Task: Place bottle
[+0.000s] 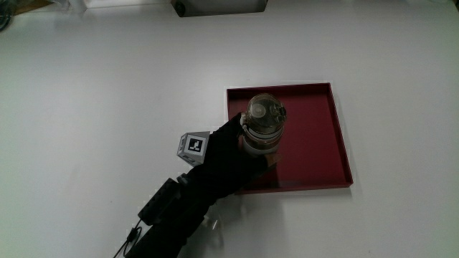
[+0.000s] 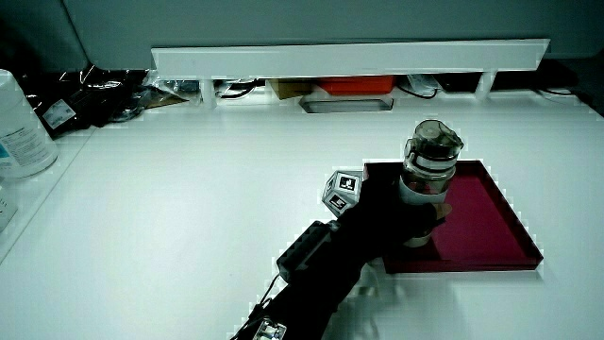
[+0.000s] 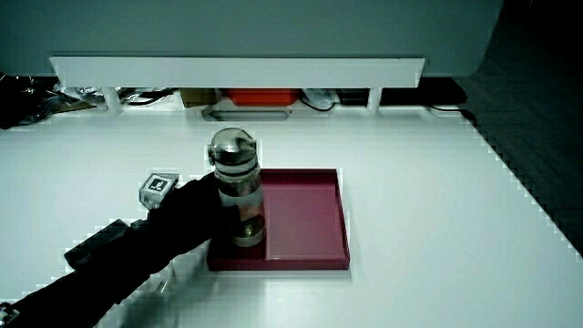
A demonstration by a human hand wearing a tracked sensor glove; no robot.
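Observation:
A clear bottle (image 1: 264, 123) with a grey domed cap stands upright in the dark red tray (image 1: 315, 136), close to the tray's edge nearest the hand's forearm. The gloved hand (image 1: 240, 150) is wrapped around the bottle's body, fingers curled on it. Both side views show the bottle (image 2: 429, 170) (image 3: 237, 187) with its base down on or just above the tray floor (image 2: 486, 222) (image 3: 305, 223); I cannot tell whether it touches. The patterned cube (image 1: 192, 147) sits on the back of the hand.
A low white partition (image 2: 349, 59) runs along the table's edge farthest from the person, with cables and an orange box under it. A large white container (image 2: 21, 123) stands at the table's edge in a side view. A grey box (image 1: 219, 6) sits farther from the person than the tray.

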